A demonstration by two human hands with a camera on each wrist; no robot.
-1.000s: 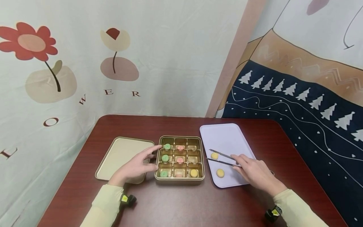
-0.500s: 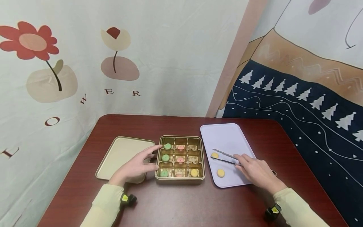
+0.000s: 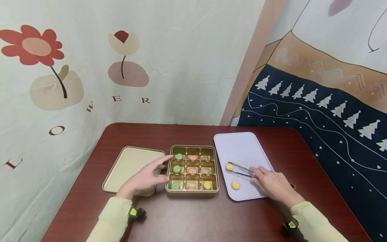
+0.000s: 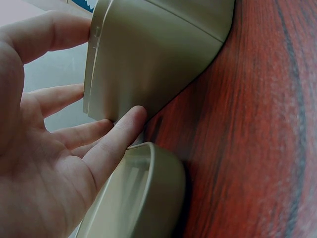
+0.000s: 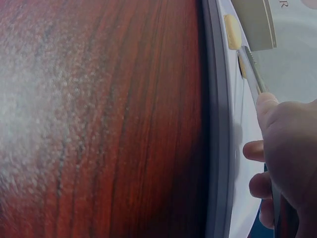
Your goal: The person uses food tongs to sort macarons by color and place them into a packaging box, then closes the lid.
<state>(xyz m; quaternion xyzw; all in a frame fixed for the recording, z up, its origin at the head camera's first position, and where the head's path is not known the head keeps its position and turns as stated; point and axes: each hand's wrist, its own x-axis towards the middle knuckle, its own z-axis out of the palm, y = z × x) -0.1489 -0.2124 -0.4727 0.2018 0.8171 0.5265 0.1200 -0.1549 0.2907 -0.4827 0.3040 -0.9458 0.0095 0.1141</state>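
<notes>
My right hand (image 3: 273, 185) grips metal tongs (image 3: 240, 173) over the lilac tray (image 3: 232, 144). The tongs' tips stand on either side of a yellow macaron (image 3: 229, 166); whether they squeeze it, I cannot tell. Nearer the front of that tray lies another yellow macaron (image 3: 235, 185). Fingers spread, my left hand (image 3: 145, 178) touches the left side of a gold compartment box (image 3: 192, 191). Green macarons (image 3: 176, 169) fill the box's left column, pink macarons (image 3: 192, 171) the middle one. A yellow macaron (image 3: 207, 185) sits in the front right compartment.
A pale gold lid (image 3: 130, 164) lies left of the box, partly under my left hand. All of this rests on a dark red wooden table (image 3: 193, 218). Printed cloths (image 3: 187, 67) hang behind and to the right.
The tongs' arms have drawn closer together, and their tips now flank the rear yellow macaron on the tray. My left hand has stayed at the box.
</notes>
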